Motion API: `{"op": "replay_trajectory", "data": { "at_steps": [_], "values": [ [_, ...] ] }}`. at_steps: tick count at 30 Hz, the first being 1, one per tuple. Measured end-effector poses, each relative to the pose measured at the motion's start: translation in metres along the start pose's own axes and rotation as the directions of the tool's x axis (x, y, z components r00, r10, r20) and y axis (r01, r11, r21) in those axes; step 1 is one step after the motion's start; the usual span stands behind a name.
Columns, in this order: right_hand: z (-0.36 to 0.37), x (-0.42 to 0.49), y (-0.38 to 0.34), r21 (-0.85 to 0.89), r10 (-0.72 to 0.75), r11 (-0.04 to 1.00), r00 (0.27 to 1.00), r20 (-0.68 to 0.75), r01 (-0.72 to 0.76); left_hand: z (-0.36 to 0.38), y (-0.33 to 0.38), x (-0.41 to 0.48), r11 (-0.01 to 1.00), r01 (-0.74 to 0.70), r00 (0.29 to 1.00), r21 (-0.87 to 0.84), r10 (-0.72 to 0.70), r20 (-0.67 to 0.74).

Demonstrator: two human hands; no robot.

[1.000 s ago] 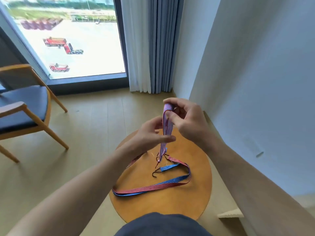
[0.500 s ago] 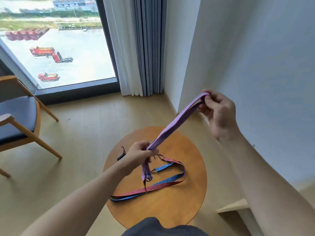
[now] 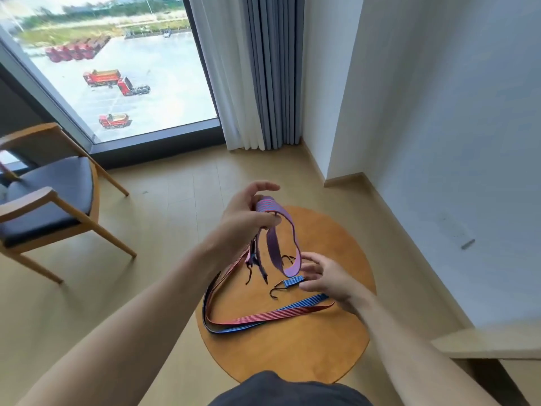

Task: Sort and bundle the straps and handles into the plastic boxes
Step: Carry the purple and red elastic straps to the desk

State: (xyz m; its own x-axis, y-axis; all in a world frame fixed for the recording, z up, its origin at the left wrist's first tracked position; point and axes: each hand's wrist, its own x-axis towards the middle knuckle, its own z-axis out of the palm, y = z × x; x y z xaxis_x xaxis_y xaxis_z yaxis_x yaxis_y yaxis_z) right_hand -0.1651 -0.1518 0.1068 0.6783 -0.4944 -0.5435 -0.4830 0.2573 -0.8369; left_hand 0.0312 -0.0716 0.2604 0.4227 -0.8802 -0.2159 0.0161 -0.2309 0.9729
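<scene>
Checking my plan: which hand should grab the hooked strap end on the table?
The right hand: its fingers are beside the hooked end; the left hand holds the strap loop aloft.

We see the looped strap (image 3: 288, 227) as pinkish purple, with fine red and blue lines along its length. The flat strap (image 3: 263, 316) on the worktop (image 3: 292, 356) shows a red face with thin dark stripes and a bright blue face striped the same way; its hook (image 3: 276, 290) is black. The worktop is a warm orange-brown wood. The floor (image 3: 164, 206) is pale wood in long planks. We note a chair (image 3: 49, 186) with a light wooden frame and a dark navy seat. The curtains come in two colours, sheer white (image 3: 231, 68) and grey-blue (image 3: 275, 68). The wall (image 3: 439, 112) is white. Outside, the trucks (image 3: 102, 77) are red.
</scene>
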Motion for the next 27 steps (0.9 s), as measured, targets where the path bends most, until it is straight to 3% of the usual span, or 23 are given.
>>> {"op": "replay_trajectory", "data": {
  "at_steps": [4,8,11,13,16,18,19,21,22,24,27],
  "values": [
    [0.021,0.005,-0.039,-0.206,-0.315,0.922,0.944,0.095,0.329,0.013,0.005,-0.004,0.983,-0.022,0.988,0.182,-0.007,0.155],
    [0.057,0.017,-0.052,-0.133,-0.478,0.869,0.878,0.019,0.476,0.023,0.007,0.003,0.968,-0.072,0.987,0.241,0.035,0.155],
    [0.07,0.024,-0.039,-0.15,-0.438,0.894,0.894,-0.09,0.423,0.013,0.006,0.014,0.976,-0.07,0.997,0.207,0.072,0.0],
    [0.07,0.027,-0.03,-0.098,-0.336,0.939,0.94,-0.057,0.33,-0.003,-0.002,0.024,0.981,-0.029,0.993,0.193,0.05,-0.106],
    [0.068,0.029,-0.023,-0.027,-0.158,0.987,0.987,0.027,0.158,-0.029,-0.036,0.036,0.922,0.243,0.948,0.301,-0.16,-0.276],
    [0.069,0.032,-0.017,-0.06,-0.128,0.989,0.989,0.075,0.132,-0.036,-0.072,0.031,0.848,0.509,0.85,0.146,-0.469,-0.241],
    [0.072,0.034,-0.013,-0.094,-0.112,0.988,0.988,0.109,0.123,-0.037,-0.093,0.023,0.794,0.608,0.788,-0.007,-0.604,-0.119],
    [0.08,0.039,-0.003,-0.218,-0.078,0.968,0.976,0.205,0.124,-0.029,-0.131,0.001,0.588,0.712,0.674,-0.385,-0.726,0.138],
    [0.085,0.041,0.005,-0.306,-0.061,0.941,0.963,0.263,0.144,-0.022,-0.151,-0.009,0.489,0.703,0.648,-0.517,-0.74,0.181],
    [0.091,0.044,0.022,-0.457,0.011,0.869,0.917,0.399,0.189,-0.008,-0.184,-0.023,0.469,0.657,0.641,-0.59,-0.76,0.11],
    [0.08,0.055,0.053,-0.491,0.237,0.864,0.764,0.6,0.117,0.003,-0.218,-0.031,0.543,0.576,0.608,-0.612,-0.784,-0.124]
  ]
}}
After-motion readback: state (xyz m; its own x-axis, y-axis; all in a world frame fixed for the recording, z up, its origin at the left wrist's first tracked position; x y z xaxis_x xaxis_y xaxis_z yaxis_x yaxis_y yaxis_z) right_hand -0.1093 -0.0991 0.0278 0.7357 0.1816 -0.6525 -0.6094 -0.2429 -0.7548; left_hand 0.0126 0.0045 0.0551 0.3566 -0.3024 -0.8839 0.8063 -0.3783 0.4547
